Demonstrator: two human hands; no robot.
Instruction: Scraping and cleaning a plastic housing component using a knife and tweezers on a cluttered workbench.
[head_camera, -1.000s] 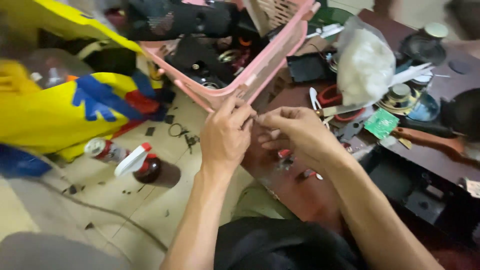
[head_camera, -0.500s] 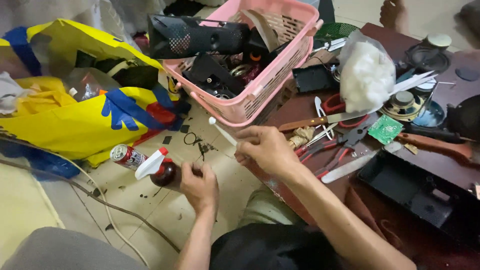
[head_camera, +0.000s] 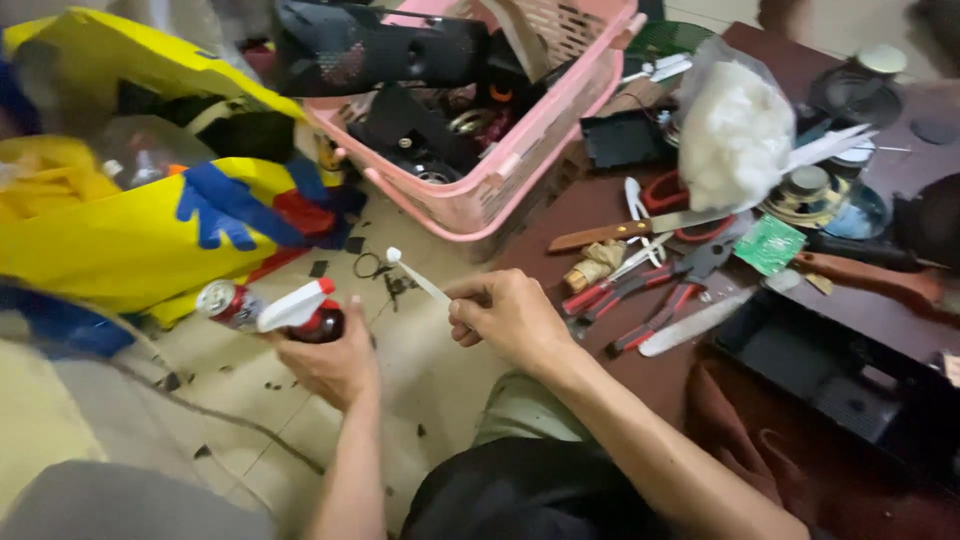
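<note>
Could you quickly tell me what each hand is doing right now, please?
Left hand: closed around a dark spray bottle with a white nozzle.
Right hand: pinching a thin white swab.

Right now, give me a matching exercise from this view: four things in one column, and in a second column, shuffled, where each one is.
Things:
1. cotton swab
2. spray bottle
3. pink basket
4. bag of white stuffing

Places:
A. on the dark table, beside the green circuit board
B. pinched in the right hand
C. on the floor, under the left hand
D. on the floor, up against the edge of the table, full of dark parts

Pairs: 1-B, 2-C, 3-D, 4-A
</note>
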